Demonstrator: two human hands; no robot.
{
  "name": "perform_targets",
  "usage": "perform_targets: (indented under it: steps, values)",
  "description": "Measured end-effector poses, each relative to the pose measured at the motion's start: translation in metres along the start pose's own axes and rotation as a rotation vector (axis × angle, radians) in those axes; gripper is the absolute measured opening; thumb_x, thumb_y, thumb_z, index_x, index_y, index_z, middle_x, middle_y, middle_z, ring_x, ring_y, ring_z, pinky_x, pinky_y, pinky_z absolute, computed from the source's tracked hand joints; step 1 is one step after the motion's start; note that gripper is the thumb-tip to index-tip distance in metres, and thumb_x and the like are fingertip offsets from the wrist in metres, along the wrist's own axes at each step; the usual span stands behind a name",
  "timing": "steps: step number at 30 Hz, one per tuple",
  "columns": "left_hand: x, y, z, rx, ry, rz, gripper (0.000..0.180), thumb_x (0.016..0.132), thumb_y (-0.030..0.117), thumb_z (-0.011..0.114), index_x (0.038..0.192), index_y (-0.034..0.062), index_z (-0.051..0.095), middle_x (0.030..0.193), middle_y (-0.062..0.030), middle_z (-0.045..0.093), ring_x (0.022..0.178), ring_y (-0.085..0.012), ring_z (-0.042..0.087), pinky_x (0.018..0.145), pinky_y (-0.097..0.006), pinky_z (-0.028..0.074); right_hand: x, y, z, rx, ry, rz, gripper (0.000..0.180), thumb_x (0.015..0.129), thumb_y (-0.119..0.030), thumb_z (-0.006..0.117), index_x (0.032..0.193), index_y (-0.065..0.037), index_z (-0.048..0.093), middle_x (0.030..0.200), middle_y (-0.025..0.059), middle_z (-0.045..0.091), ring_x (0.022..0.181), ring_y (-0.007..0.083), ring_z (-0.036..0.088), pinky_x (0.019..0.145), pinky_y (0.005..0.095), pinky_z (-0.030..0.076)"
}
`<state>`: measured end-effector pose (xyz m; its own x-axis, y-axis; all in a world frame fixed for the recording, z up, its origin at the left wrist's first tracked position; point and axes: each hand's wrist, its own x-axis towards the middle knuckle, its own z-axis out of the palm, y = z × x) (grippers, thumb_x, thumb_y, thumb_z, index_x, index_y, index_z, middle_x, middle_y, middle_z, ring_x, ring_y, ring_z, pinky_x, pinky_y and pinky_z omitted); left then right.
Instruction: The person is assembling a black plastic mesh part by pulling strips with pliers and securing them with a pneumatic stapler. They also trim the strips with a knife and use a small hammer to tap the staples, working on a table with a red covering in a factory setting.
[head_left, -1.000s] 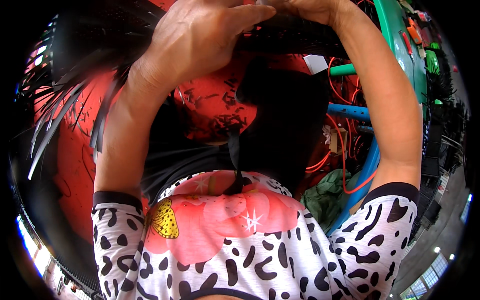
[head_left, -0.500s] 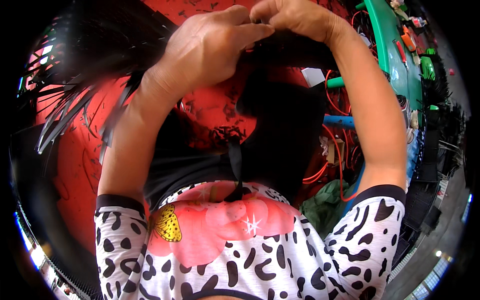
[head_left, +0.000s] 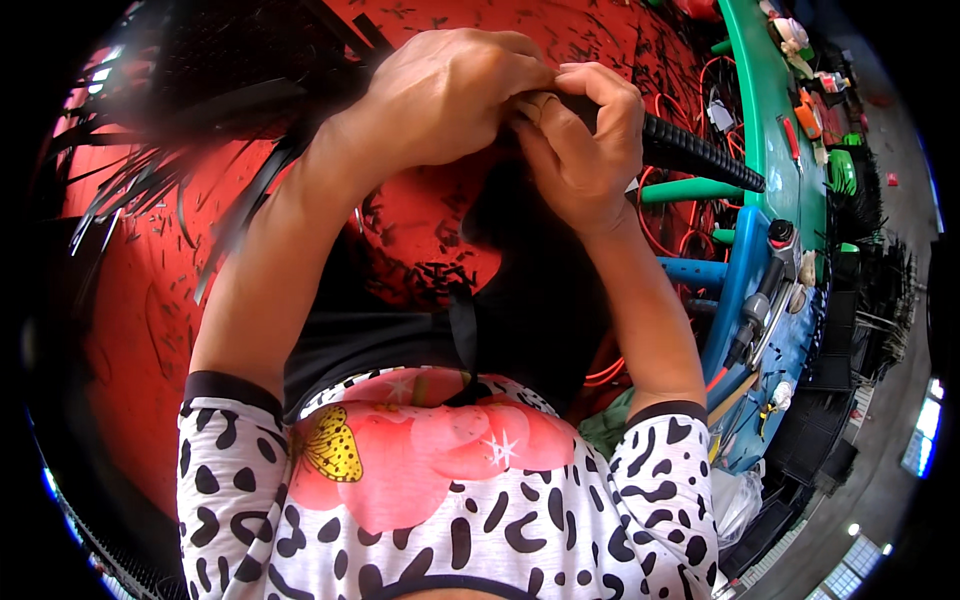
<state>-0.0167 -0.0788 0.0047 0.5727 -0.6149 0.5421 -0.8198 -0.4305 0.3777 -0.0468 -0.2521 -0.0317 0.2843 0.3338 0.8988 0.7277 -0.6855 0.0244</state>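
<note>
The black corrugated tube (head_left: 690,150) runs rightward, seemingly pinched between both hands' fingers (head_left: 575,85).

My left hand (head_left: 440,95) and right hand (head_left: 580,140) sit pressed together at twelve o'clock, no gap between them. At three o'clock the black ribbed hose (head_left: 700,155) juts out, and beyond it the green table (head_left: 775,120) edge, crowded with small tools, blocks passage. At nine and ten o'clock loose black strips (head_left: 150,180) fan across. The red surface (head_left: 130,330) at eight o'clock lies open, scattered only with small black offcuts.
</note>
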Motion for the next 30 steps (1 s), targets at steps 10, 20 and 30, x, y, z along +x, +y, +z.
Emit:
perform_targets:
  steps: [10,20,30]
  values:
    - [-0.004,0.001,-0.004,0.012,-0.034,-0.007,0.029,0.071,0.001,0.065,0.100,0.0026,0.065,0.092,-0.0139,0.067,0.085,-0.0337,0.064,0.070,-0.039,0.052,0.015,-0.010,-0.043,0.146,-0.029,-0.003,0.018,0.066,-0.003,0.075,0.075,-0.006,0.059,0.082,0.0038,0.059,0.082,0.0245,0.065,0.081,0.0413,0.042]
    - [-0.017,0.020,0.004,0.077,0.003,-0.086,0.021,0.072,0.010,0.069,0.089,0.0019,0.060,0.080,-0.0127,0.061,0.076,-0.0343,0.061,0.064,-0.041,0.049,0.069,0.027,-0.047,0.171,-0.358,-0.177,0.015,0.077,-0.008,0.073,0.086,-0.003,0.062,0.081,0.0064,0.064,0.083,0.0204,0.066,0.083,0.0376,0.048]
    - [-0.014,0.021,0.006,0.131,0.068,-0.055,0.024,0.071,0.016,0.072,0.086,0.0021,0.059,0.079,-0.0120,0.059,0.071,-0.0328,0.060,0.060,-0.040,0.048,0.065,0.042,-0.015,0.662,-0.581,0.651,0.003,0.079,0.002,0.065,0.081,0.001,0.062,0.074,0.0007,0.059,0.069,0.0059,0.053,0.061,0.0243,0.045]
